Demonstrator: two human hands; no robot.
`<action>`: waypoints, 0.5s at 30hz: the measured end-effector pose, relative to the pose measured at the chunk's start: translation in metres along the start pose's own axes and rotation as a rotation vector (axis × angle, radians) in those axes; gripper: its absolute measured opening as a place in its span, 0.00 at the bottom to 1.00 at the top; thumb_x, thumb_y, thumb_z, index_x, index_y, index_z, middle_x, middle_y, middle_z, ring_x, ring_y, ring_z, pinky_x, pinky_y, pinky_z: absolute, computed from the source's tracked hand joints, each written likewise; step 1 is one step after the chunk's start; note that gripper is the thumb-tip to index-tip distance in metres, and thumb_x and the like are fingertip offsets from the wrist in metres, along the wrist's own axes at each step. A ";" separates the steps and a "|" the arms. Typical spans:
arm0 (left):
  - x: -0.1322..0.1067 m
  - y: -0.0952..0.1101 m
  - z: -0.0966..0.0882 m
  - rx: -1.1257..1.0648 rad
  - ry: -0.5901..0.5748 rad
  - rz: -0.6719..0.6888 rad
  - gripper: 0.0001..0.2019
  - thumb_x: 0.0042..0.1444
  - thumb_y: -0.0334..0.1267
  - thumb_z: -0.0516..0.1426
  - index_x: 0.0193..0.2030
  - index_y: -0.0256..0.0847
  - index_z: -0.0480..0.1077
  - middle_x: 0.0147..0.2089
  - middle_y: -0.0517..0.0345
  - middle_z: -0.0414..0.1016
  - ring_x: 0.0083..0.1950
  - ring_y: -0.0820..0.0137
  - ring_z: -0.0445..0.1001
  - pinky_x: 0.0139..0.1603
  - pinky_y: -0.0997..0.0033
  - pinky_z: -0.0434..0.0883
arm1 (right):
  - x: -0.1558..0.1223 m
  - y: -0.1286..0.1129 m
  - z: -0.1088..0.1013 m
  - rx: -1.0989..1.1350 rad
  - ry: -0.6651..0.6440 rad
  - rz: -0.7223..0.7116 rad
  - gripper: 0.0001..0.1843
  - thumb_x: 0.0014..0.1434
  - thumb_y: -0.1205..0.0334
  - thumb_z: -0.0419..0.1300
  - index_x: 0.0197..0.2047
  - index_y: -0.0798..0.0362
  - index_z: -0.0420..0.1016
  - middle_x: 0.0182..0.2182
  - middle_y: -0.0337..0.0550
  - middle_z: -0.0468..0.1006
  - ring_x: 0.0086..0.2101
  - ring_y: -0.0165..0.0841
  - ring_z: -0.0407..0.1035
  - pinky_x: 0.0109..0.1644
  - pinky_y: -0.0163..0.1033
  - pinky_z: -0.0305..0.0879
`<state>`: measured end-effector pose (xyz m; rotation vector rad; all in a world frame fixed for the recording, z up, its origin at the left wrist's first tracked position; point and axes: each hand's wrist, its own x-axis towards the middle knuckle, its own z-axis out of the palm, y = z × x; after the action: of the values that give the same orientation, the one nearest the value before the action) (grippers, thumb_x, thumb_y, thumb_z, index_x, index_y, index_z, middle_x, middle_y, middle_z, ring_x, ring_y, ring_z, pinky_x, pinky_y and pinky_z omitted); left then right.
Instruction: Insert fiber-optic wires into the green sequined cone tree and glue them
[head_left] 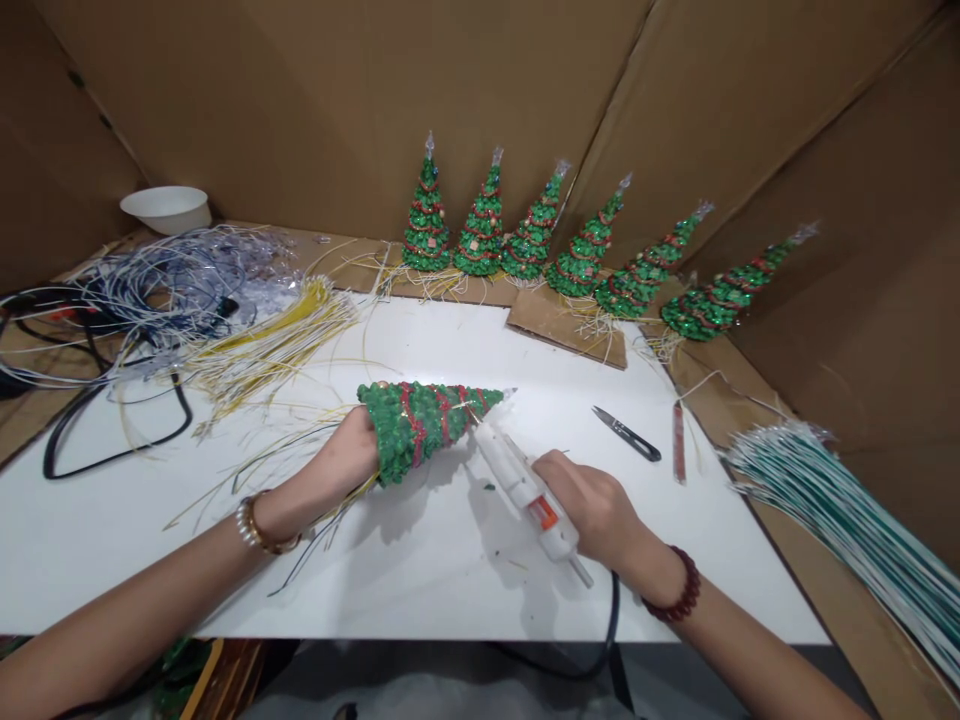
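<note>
A small green Christmas tree (420, 425) with red garland lies on its side in the air over the white table (420, 590), tip to the right. My left hand (351, 450) holds it from its base, and my fingers are hidden there. Thin yellow and dark wires trail from the base beside my wrist. My right hand (592, 500) is wrapped round a white hot glue gun (517, 480) with an orange part. Its nozzle points at the tree near the tip; whether it touches, I cannot tell.
Several finished-looking trees (480, 235) stand along the back. Tangled wires (165, 300) and yellow-white wires (277, 345) lie left, below a white bowl (169, 210). Thread snips (626, 435), a reddish stick (679, 445) and a green-white wire bundle (847, 510) are right. Cardboard walls (510, 80) surround the table.
</note>
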<state>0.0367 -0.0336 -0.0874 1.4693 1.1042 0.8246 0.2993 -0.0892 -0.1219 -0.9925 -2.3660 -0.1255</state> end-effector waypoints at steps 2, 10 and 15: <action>0.000 -0.001 0.000 -0.011 0.010 0.010 0.16 0.53 0.43 0.60 0.47 0.38 0.76 0.53 0.50 0.76 0.52 0.56 0.74 0.53 0.60 0.72 | 0.000 0.000 -0.001 -0.007 0.000 0.002 0.11 0.63 0.71 0.44 0.35 0.54 0.66 0.25 0.41 0.70 0.21 0.28 0.60 0.22 0.34 0.56; -0.001 0.003 -0.001 0.044 -0.004 0.002 0.16 0.53 0.42 0.60 0.46 0.37 0.76 0.51 0.49 0.77 0.49 0.57 0.75 0.49 0.61 0.73 | 0.002 -0.002 -0.002 -0.021 0.011 -0.002 0.11 0.62 0.72 0.44 0.34 0.55 0.65 0.25 0.41 0.69 0.20 0.28 0.59 0.22 0.34 0.56; -0.001 0.003 -0.001 0.037 0.016 0.018 0.16 0.52 0.41 0.60 0.46 0.37 0.76 0.52 0.49 0.77 0.51 0.56 0.74 0.51 0.59 0.72 | 0.001 -0.001 -0.002 0.000 0.004 -0.004 0.10 0.62 0.72 0.45 0.35 0.55 0.66 0.26 0.42 0.71 0.22 0.28 0.61 0.23 0.34 0.57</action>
<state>0.0359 -0.0346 -0.0846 1.5074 1.1255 0.8340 0.2991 -0.0901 -0.1200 -0.9871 -2.3648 -0.1289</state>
